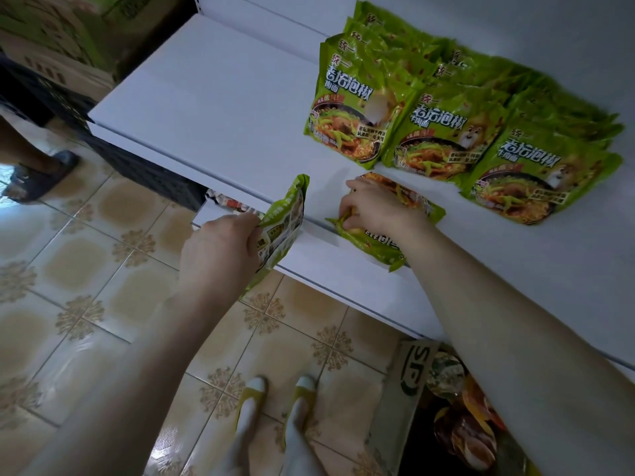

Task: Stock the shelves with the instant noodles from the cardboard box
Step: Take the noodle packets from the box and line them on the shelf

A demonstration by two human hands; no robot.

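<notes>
Three rows of green instant noodle packets (443,108) stand leaning on the white shelf (213,97) at the right. My left hand (220,249) grips a green noodle packet (283,221) upright at the shelf's front edge, its back side showing. My right hand (374,207) presses on another green packet (381,238) that lies flat at the shelf's front edge, in front of the rows. The open cardboard box (402,400) sits on the floor at the lower right, partly under my right arm, with several packets (470,427) inside.
The shelf's left half is bare. A lower shelf holds a few packets (230,202) under the front edge. Dark crates (137,166) and stacked cartons (58,39) stand at the left. Another person's foot in a sandal (37,176) is on the tiled floor. My own feet (278,413) are below.
</notes>
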